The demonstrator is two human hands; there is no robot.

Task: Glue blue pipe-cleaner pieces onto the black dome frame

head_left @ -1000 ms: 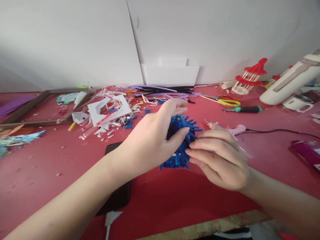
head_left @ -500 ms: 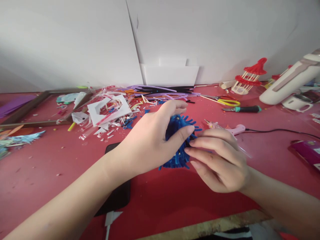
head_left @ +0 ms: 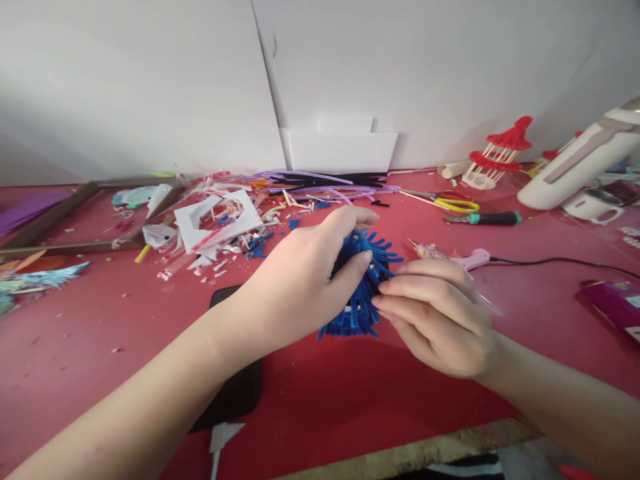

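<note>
A blue spiky craft piece, made of short blue straw bits around a dark core, is held over the red table. My left hand wraps around its left side, thumb pressed on the spikes. My right hand is at its right side, fingers together and pinching at the spikes; what lies between the fingertips is too small to make out. A thin clear strip seems to run out from under my right hand toward the right.
A black phone lies under my left forearm. Straw and paper scraps litter the back left beside a wooden frame. A pink glue gun with black cord, scissors, a knife, a red-roofed model and a white bottle are at the right.
My left thumb has slid down over the blue spikes and the piece has turned slightly. My right fingers stay at its right side, shifted a little.
</note>
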